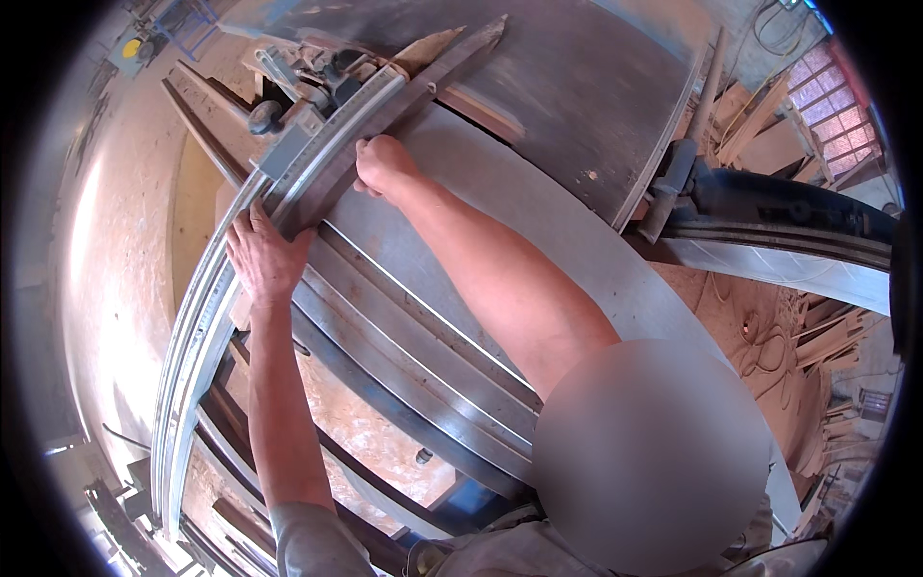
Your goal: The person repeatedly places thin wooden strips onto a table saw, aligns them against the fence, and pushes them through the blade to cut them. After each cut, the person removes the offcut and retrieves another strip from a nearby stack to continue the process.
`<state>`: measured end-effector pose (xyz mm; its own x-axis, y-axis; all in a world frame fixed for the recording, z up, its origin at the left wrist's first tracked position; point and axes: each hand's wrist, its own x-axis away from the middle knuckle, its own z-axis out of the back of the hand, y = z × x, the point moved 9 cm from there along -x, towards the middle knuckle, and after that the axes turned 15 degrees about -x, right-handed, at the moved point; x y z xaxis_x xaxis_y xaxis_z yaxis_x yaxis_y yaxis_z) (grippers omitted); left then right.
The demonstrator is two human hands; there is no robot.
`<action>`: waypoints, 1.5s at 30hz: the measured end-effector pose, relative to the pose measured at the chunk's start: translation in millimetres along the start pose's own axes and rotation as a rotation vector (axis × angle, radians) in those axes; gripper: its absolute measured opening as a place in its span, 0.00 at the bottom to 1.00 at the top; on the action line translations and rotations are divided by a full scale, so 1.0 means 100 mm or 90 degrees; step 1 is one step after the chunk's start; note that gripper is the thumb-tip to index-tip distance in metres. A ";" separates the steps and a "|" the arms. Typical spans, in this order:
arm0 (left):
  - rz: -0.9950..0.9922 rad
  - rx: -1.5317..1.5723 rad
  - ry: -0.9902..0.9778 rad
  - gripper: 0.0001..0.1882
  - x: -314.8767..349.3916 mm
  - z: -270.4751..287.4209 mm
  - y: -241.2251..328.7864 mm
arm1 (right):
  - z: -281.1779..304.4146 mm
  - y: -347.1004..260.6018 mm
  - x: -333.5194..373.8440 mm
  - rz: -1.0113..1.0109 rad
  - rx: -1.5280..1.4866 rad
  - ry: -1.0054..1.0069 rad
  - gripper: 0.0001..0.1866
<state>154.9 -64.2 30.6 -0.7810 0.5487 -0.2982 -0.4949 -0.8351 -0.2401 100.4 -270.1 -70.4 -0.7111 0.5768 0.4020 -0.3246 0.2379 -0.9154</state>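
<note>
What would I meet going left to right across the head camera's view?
Yellow disc → person's left hand → person's right hand → slanted metal piece → gridded window.

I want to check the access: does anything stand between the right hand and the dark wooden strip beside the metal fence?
Nothing visible does: the right hand is at one edge of the dark wooden strip; the metal fence lies along the other.
</note>
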 end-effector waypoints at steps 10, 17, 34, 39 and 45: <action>0.000 0.001 -0.014 0.49 -0.05 -0.06 -0.02 | -0.06 0.03 -0.12 0.010 0.028 -0.005 0.35; 0.011 0.012 -0.027 0.49 -0.06 -0.07 -0.02 | -0.05 0.02 -0.13 0.004 0.021 0.003 0.31; 0.013 0.018 0.005 0.47 -0.09 -0.10 -0.03 | -0.09 0.05 -0.18 -0.031 -0.052 -0.019 0.23; 0.018 0.017 -0.020 0.48 -0.11 -0.08 -0.02 | -0.09 0.09 -0.30 -0.009 -0.012 -0.020 0.30; 0.016 0.024 -0.025 0.48 -0.11 -0.08 -0.02 | -0.10 0.09 -0.26 -0.028 -0.072 -0.012 0.28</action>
<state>167.7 -68.4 27.3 -0.8073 0.5260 -0.2674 -0.4883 -0.8500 -0.1976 122.5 -275.3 -89.8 -0.7092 0.5495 0.4417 -0.2844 0.3502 -0.8924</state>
